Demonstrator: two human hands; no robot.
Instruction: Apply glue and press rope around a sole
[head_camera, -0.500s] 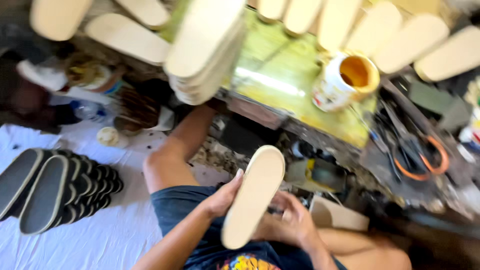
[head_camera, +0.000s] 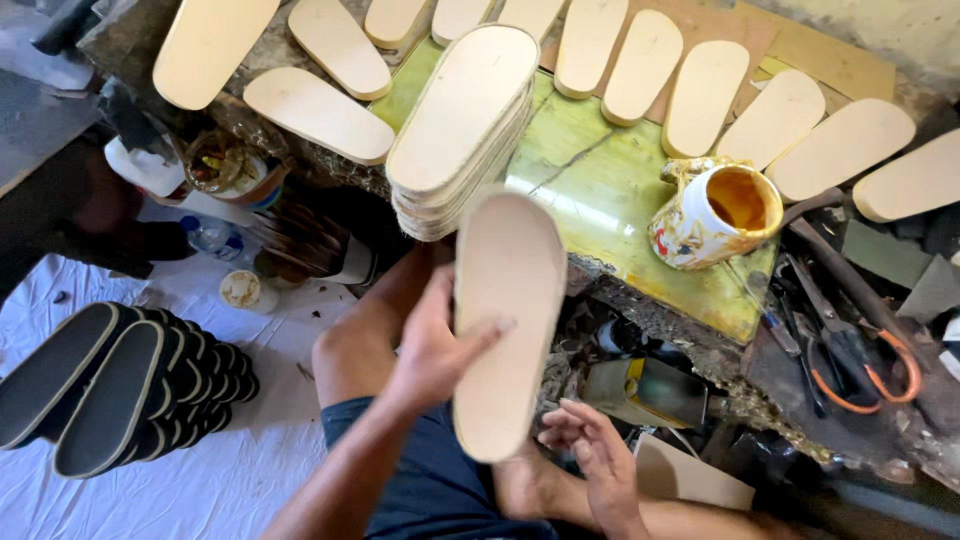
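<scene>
Over our lap, our left hand (head_camera: 435, 345) grips a pale tan sole blank (head_camera: 505, 320) along its left edge, thumb laid across the face and fingers curled behind; the blank stands nearly upright in view, its top end overlapping the edge of the bench (head_camera: 610, 185). Our right hand (head_camera: 600, 450) sits low right of the blank's bottom end, fingers loosely spread, palm up; we can't tell if the fingertips touch the blank, and it holds nothing. Just above the held blank, a stack of sole blanks (head_camera: 465, 125) lies on the bench's green top, tilted diagonally. More single sole blanks (head_camera: 700, 95) lie in a row along the far side of the bench, and two more (head_camera: 320, 110) at upper left. A glue-stained jug (head_camera: 715, 215) with amber liquid inside stands on the bench right of the stack. Scissors with orange handles (head_camera: 860, 365) lie among dark tools at the right. On the white floor cloth (head_camera: 200, 490) at lower left lies a row of black soles (head_camera: 120, 385) stacked on edge. A small round lid (head_camera: 241, 289) and a plastic bottle (head_camera: 210, 236) lie near them. A yellow-and-grey tin (head_camera: 650, 390) sits under the bench edge, near our right hand.
</scene>
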